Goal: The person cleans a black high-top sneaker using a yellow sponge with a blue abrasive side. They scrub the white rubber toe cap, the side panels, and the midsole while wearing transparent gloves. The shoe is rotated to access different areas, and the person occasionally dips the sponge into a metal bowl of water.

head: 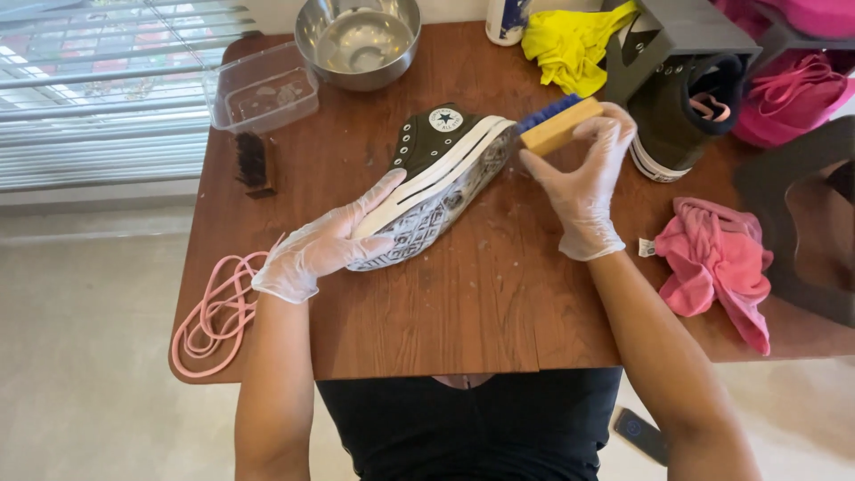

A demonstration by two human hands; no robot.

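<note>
A dark green high-top sneaker (436, 169) lies on its side on the wooden table (463, 303), its patterned white sole turned toward me. My left hand (321, 245), in a clear glove, presses on the toe end and holds the shoe steady. My right hand (583, 183), also gloved, grips a wooden brush with blue bristles (557, 120) at the heel end of the sole.
A steel bowl (359, 40) and clear plastic tub (261, 87) stand at the back. A small dark brush (253, 165) and pink laces (214, 312) lie left. Right: second sneaker (681, 116), yellow cloth (570, 44), pink cloth (717, 263). A phone (641, 434) lies on the floor.
</note>
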